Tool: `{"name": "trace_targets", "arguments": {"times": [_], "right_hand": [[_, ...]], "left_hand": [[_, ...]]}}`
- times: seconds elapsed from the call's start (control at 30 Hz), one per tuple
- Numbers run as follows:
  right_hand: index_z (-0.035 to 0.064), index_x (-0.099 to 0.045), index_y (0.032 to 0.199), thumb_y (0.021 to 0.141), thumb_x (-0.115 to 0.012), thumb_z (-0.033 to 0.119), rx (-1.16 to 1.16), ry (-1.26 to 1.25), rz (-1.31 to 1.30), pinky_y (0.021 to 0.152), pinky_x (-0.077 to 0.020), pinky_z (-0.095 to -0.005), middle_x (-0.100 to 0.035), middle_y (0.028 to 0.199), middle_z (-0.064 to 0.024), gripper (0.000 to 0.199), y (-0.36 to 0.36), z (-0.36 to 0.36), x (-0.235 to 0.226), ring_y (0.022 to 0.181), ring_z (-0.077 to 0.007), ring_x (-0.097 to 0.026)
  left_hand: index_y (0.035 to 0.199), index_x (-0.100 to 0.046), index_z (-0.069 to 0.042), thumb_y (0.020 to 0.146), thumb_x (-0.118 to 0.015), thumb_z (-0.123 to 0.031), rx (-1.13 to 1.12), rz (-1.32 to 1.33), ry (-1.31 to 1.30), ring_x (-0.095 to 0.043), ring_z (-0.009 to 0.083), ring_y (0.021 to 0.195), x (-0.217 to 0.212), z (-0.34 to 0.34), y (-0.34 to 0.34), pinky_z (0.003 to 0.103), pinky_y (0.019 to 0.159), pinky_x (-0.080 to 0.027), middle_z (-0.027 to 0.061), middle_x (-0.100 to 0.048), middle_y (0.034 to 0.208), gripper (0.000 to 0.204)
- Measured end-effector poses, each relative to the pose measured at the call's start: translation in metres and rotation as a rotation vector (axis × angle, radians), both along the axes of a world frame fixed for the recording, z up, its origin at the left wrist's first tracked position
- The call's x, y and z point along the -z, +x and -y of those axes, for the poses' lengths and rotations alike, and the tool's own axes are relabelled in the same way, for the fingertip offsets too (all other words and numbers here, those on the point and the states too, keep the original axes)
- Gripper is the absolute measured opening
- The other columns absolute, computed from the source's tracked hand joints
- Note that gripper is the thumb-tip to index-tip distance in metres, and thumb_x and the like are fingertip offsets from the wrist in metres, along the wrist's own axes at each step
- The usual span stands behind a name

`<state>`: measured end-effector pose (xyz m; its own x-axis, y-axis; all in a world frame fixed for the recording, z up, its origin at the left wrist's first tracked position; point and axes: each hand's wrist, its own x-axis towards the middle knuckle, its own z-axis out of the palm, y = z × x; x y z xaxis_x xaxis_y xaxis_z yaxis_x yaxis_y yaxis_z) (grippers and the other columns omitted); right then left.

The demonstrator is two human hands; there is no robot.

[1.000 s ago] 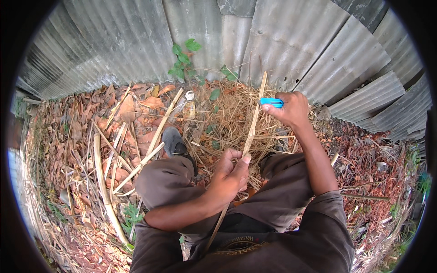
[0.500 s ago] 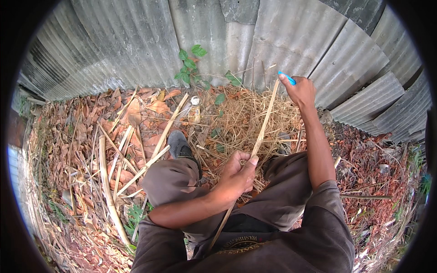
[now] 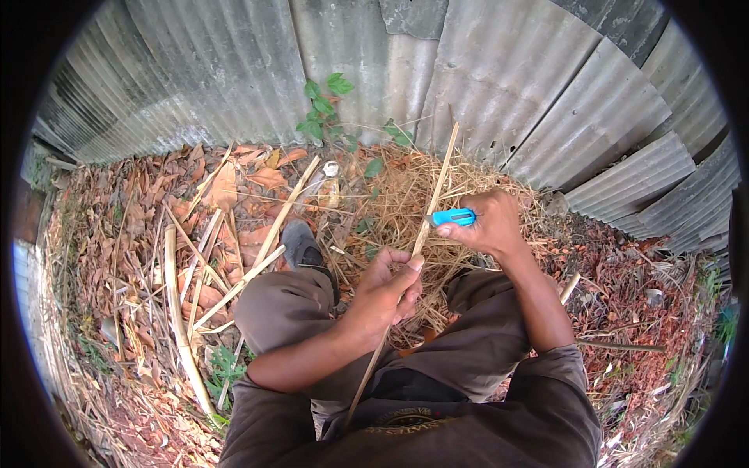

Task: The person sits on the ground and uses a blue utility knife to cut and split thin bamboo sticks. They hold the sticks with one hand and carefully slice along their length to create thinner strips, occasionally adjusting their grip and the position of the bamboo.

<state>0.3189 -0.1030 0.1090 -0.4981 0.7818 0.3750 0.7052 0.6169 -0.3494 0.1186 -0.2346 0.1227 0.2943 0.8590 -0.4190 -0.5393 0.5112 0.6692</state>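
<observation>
My left hand (image 3: 388, 290) grips a long, thin bamboo strip (image 3: 441, 175) around its middle. The strip slants from my lap up and away, its far tip near the metal wall. My right hand (image 3: 491, 223) is closed on a blue utility knife (image 3: 455, 218). Its blade end meets the strip just beyond my left thumb. Pale straw-like shavings (image 3: 417, 183) lie heaped on the ground under the strip. The strip's lower end passes below my left wrist to my shirt.
A corrugated metal wall (image 3: 226, 70) runs across the far side. Several split bamboo pieces (image 3: 181, 312) lie at left on dry leaves (image 3: 133, 226), some near my shoe (image 3: 299, 243). A green-leaved plant (image 3: 316, 109) grows against the wall. More debris (image 3: 632, 312) covers the ground at right.
My right hand has come back toward me with the knife, from the strip's far tip to just beyond my left hand. The strip has shifted slightly left.
</observation>
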Motion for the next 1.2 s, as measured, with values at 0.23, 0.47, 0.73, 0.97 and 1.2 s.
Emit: {"name": "trace_targets", "arguments": {"times": [0.23, 0.47, 0.73, 0.97, 1.2], "right_hand": [[0.0089, -0.055, 0.051, 0.063, -0.067, 0.073, 0.005, 0.109, 0.016, 0.044, -0.0410, -0.0408, -0.045, 0.042, -0.0074, 0.066, -0.003, -0.017, 0.005, 0.041, -0.0296, -0.051], [0.0090, -0.057, 0.051, 0.064, -0.062, 0.078, 0.144, 0.136, 0.036, 0.046, -0.0431, -0.0428, -0.046, 0.042, -0.0100, 0.070, -0.001, -0.039, 0.004, 0.045, -0.0332, -0.054], [0.0056, -0.070, 0.064, 0.067, -0.057, 0.081, 0.528, -0.083, -0.040, 0.056, -0.0482, -0.0436, -0.058, 0.050, -0.0119, 0.077, 0.025, -0.086, 0.002, 0.054, -0.0313, -0.062], [0.0021, -0.068, 0.063, 0.071, -0.049, 0.084, 0.562, -0.095, -0.198, 0.055, -0.0456, -0.0429, -0.055, 0.050, -0.0123, 0.084, 0.056, -0.075, 0.001, 0.054, -0.0292, -0.060], [0.0080, -0.056, 0.050, 0.066, -0.061, 0.079, 0.043, 0.059, -0.037, 0.043, -0.0426, -0.0403, -0.047, 0.042, -0.0072, 0.073, 0.007, -0.002, 0.000, 0.041, -0.0287, -0.053]], "left_hand": [[0.106, -0.037, -0.008, 0.097, -0.056, -0.020, -0.077, -0.173, 0.060, -0.038, 0.0028, 0.057, 0.000, 0.000, 0.012, 0.019, 0.048, -0.032, -0.0020, -0.045, 0.069, 0.025], [0.106, -0.038, -0.011, 0.097, -0.056, -0.021, -0.073, -0.161, 0.020, -0.033, 0.0039, 0.049, -0.004, -0.001, 0.016, 0.021, 0.048, -0.030, -0.0032, -0.041, 0.063, 0.022], [0.110, -0.036, -0.008, 0.098, -0.054, -0.022, 0.033, -0.098, 0.020, -0.036, 0.0025, 0.055, 0.006, 0.020, 0.020, 0.019, 0.047, -0.031, -0.0024, -0.044, 0.068, 0.025], [0.104, -0.036, -0.009, 0.102, -0.045, -0.024, 0.108, -0.057, 0.069, -0.036, 0.0055, 0.043, 0.003, 0.012, 0.008, 0.021, 0.045, -0.033, 0.0046, -0.050, 0.071, 0.017], [0.105, -0.039, -0.010, 0.102, -0.045, -0.026, 0.085, -0.025, 0.086, -0.037, 0.0079, 0.041, 0.004, -0.001, 0.000, 0.023, 0.048, -0.038, 0.0086, -0.054, 0.076, 0.017]]}}
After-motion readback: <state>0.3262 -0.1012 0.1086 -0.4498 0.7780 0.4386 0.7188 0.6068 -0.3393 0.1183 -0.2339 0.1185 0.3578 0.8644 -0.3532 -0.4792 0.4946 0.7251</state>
